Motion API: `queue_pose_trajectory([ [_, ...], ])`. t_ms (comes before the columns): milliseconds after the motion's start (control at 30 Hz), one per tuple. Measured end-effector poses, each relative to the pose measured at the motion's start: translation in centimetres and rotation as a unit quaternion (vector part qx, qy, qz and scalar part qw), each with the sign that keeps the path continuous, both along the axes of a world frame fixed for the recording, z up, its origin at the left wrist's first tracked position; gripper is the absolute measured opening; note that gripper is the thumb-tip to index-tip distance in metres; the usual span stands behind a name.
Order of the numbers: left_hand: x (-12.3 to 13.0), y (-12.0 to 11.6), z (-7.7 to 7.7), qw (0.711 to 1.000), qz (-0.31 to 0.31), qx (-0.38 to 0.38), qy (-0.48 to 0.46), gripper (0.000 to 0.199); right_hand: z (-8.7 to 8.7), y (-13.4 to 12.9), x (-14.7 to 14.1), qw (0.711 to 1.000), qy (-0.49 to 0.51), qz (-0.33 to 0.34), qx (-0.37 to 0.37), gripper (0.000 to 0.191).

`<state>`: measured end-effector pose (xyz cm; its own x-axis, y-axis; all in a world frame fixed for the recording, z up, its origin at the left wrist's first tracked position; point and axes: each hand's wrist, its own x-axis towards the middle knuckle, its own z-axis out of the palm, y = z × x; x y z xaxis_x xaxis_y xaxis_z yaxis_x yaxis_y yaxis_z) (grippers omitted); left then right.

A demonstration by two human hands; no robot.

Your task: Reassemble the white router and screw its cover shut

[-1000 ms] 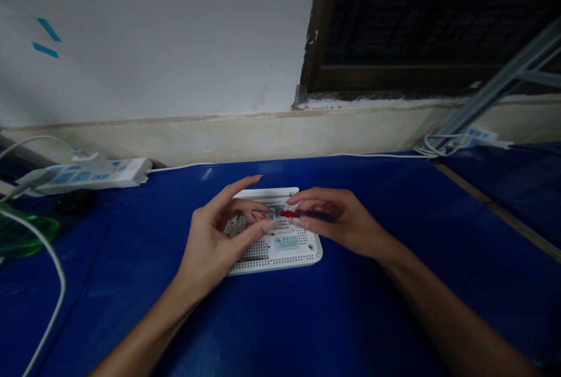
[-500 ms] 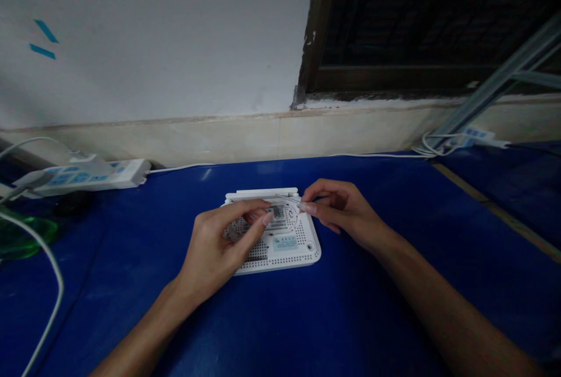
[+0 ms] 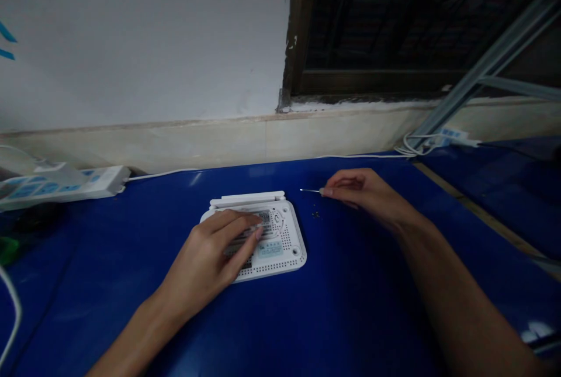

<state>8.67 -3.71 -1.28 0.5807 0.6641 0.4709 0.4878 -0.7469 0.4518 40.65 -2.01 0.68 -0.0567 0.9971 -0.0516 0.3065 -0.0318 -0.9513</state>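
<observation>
A white router with vent holes, labels and folded antennas lies on the blue table. My left hand rests over its left part, fingers spread on the labelled surface and nothing visibly held. To the right of the router, my right hand is closed on a small screwdriver, whose thin metal shaft points left. Several tiny screws lie on the table between the router and my right hand.
At the left stands a white power strip with plugs, and a black object beside it. A second power strip and coiled cable sit at the back right near a metal frame.
My right hand has moved right, away from the router, with the screwdriver. The tiny screws now show. My left hand has settled lower onto the router. The view has shifted to the right.
</observation>
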Motion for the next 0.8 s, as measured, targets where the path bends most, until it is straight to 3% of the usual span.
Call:
queue_pose_trajectory([
  [167,0.4,0.0,-0.2,0.991,-0.026,0.04,0.125,0.037,0.2,-0.1,3.3,0.993,-0.114,0.012,-0.036,0.032],
  [300,0.6,0.0,-0.4,0.982,-0.034,0.049,0.181,0.046,0.0,-0.1,4.8,0.984,-0.153,0.085,-0.044,0.018],
  [800,0.5,-0.1,-0.6,0.982,-0.025,0.047,0.184,0.047,-0.2,0.2,4.0,0.975,-0.179,0.101,-0.081,0.024],
])
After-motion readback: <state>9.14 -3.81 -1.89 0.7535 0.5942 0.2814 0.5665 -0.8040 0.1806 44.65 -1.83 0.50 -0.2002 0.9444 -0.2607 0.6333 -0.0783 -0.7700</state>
